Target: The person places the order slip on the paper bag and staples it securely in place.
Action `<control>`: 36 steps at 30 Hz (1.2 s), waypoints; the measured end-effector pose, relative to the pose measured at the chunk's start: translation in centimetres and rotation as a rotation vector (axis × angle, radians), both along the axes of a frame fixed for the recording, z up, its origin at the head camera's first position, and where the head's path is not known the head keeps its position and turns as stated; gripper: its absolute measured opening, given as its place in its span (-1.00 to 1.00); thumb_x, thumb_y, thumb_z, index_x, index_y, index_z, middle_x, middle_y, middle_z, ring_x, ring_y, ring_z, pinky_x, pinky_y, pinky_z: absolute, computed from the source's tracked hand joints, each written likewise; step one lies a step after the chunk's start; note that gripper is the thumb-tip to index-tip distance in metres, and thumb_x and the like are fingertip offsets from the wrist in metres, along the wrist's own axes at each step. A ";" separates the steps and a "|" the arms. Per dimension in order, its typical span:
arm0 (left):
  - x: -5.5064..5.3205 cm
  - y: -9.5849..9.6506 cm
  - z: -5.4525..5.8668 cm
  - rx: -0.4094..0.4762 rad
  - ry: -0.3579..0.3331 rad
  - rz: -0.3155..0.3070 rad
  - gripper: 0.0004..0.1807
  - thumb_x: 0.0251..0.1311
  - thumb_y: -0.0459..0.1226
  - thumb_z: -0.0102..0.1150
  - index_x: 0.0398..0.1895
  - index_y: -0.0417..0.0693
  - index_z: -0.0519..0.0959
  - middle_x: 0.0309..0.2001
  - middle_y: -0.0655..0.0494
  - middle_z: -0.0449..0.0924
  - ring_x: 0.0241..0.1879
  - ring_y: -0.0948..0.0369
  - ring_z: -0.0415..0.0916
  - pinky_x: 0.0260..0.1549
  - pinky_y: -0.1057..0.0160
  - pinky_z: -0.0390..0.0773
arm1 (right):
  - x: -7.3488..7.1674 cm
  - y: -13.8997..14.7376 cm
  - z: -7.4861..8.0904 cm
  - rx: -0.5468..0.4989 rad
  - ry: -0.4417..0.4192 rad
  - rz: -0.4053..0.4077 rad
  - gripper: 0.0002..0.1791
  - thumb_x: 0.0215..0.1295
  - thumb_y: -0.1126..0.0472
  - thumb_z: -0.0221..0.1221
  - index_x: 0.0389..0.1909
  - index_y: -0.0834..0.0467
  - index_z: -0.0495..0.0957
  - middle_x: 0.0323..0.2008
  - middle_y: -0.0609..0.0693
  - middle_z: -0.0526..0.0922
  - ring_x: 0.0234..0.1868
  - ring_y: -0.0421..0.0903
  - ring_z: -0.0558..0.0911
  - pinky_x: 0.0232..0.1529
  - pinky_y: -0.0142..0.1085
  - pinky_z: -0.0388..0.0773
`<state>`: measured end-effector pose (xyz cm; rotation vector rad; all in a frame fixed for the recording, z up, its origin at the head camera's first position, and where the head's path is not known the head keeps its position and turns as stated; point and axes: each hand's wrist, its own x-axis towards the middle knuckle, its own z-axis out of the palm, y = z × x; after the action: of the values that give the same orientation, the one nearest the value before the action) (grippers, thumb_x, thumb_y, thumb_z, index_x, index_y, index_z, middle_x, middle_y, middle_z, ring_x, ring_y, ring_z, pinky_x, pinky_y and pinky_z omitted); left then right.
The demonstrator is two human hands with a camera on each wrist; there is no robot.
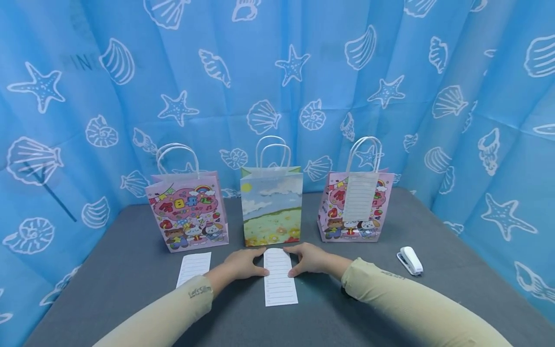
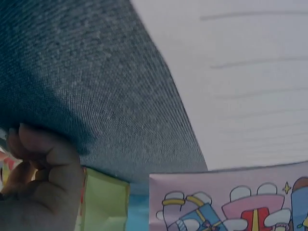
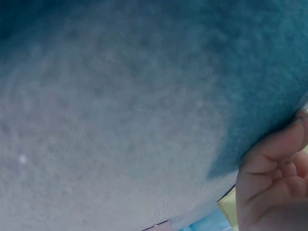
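Note:
A narrow white sheet of lined checklist paper (image 1: 280,289) lies in front of the middle paper bag (image 1: 270,207), its far end curving up a little. My left hand (image 1: 243,264) holds its left edge near that end, thumb nearer me and fingers toward the bag. On the opposite edge my right hand (image 1: 311,259) grips it the same way. The left wrist view shows my left hand (image 2: 45,175) with curled fingers; their contact with the paper is hidden there. My right hand (image 3: 274,178) shows at the right border of its wrist view, fingers bent inward.
Left stands a pink cartoon bag (image 1: 191,214), with another lined sheet (image 1: 193,267) before it, partly behind my left forearm. A matching pink bag (image 1: 325,217) on the right has a lined sheet (image 1: 361,195) on its front. A white stapler (image 1: 409,261) lies farther right on the grey table (image 1: 338,318).

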<state>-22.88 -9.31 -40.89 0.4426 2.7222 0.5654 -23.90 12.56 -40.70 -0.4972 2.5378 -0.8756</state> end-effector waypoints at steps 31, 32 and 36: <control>1.0 1.6 0.6 0.558 -0.008 0.222 -0.38 0.07 -0.59 0.22 0.27 -0.45 0.34 -0.57 0.03 0.48 -0.64 0.19 0.41 -0.64 0.28 0.43 | 1.0 -0.4 1.2 -0.333 -0.051 -0.288 -0.73 0.38 0.23 0.17 0.01 0.28 0.57 -0.53 0.03 0.56 -0.62 -0.14 0.47 -0.60 -0.34 0.34; 1.1 1.5 0.8 0.568 0.000 0.217 -0.38 0.07 -0.59 0.22 0.27 -0.46 0.34 -0.57 0.03 0.47 -0.64 0.19 0.40 -0.64 0.28 0.42 | 1.0 -0.5 1.4 -0.354 -0.039 -0.300 -0.79 0.39 0.24 0.16 -0.07 0.28 0.59 -0.54 0.03 0.56 -0.62 -0.14 0.47 -0.60 -0.34 0.35; 1.4 1.1 1.5 0.622 0.026 0.212 -0.44 0.11 -0.56 0.21 0.23 -0.47 0.37 -0.54 0.04 0.47 -0.60 0.20 0.39 -0.60 0.30 0.40 | 0.9 -0.7 2.3 -0.426 -0.013 -0.314 -0.85 0.40 0.29 0.13 -0.23 0.30 0.63 -0.55 0.03 0.55 -0.60 -0.13 0.47 -0.56 -0.30 0.38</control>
<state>-21.44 -8.22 -39.35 0.2990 2.5847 1.4825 -22.99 11.89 -38.36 -0.2095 2.4543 -1.5445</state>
